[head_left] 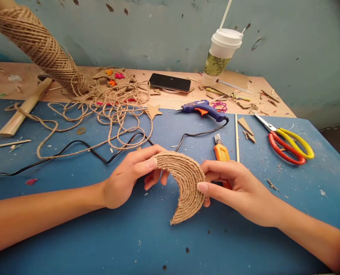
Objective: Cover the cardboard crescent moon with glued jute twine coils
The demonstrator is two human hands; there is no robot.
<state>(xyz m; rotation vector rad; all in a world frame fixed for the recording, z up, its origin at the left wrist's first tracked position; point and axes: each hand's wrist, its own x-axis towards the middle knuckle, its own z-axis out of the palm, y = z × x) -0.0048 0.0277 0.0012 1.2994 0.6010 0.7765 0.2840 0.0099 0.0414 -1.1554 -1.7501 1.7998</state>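
Observation:
Between my hands is a crescent moon (188, 183) covered in curved rows of jute twine. My left hand (129, 172) pinches its upper left tip, thumb on the front face and fingers behind. At the outer right edge, my right hand (235, 187) grips it with the thumb in front. The crescent is tilted above the blue table, its lower tip pointing down and left. Partly behind my right hand lies an orange utility knife (222, 152). Farther back is a blue glue gun (205, 109) with an orange trigger, lying on its side.
Loose jute twine (115, 118) tangles beside a large twine spool (43, 49) at the left. A wooden-handled tool (25, 109), a cardboard star (153, 111), a phone (170, 82) and a lidded cup (220, 57) stand or lie farther back. Scissors (287, 143) lie right; a black cord (80, 143) crosses the table.

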